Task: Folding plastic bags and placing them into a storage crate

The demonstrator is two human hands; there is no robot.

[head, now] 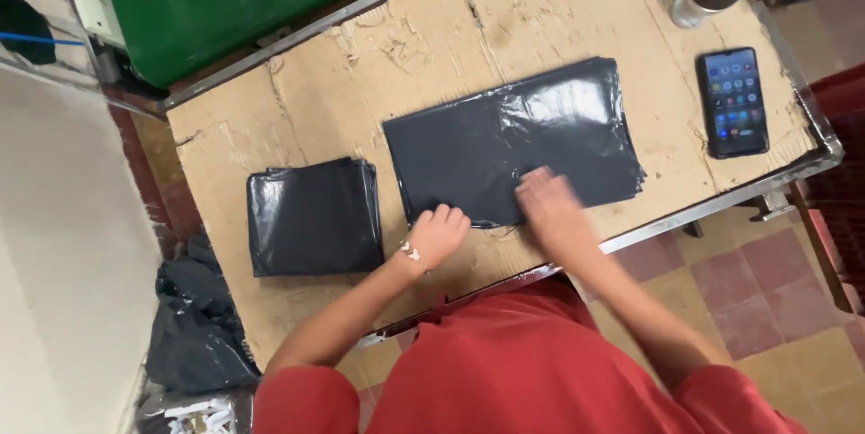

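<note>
Black bags [514, 141] lie stacked on the bench [297, 91]. My left hand [437, 234] curls at their near edge; my right hand [550, 204] presses flat, fingers open, blurred.

Flat stack of black glossy plastic bags [514, 141] is lying spread mid-worktop, slightly askew, near edge creasing. Smaller folded black bag pile [314, 216] is sitting just beside it, apart.

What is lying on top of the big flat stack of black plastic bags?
Both hands rest on the black bag stack near its front edge: left hand, right hand. What lies underneath them is covered.
</note>
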